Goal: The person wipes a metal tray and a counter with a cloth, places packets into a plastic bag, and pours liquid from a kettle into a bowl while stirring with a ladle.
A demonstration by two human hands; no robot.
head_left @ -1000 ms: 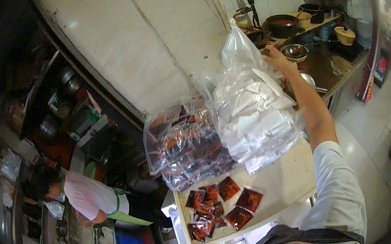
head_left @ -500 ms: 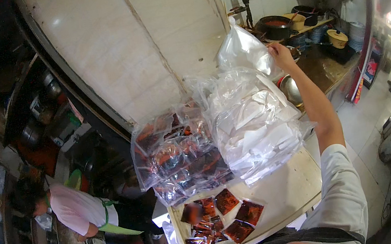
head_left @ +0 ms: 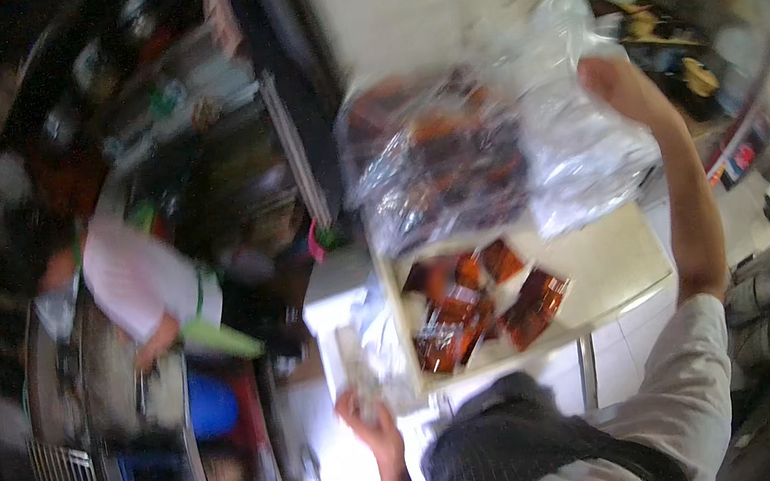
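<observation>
My right hand point(head_left: 619, 86) is raised at far right, fingers pinched on the top of a clear plastic bag point(head_left: 577, 127) hanging over the counter point(head_left: 616, 256). A second bag of red packets point(head_left: 437, 158) hangs just left of it, touching. Loose red sachets point(head_left: 479, 306) lie on the counter below. Left hand point(head_left: 367, 420) is near, at the counter's left edge, holding crumpled clear film; grip too blurred to tell. Step looks like lifting the bag clear; next it needs a steady hold
</observation>
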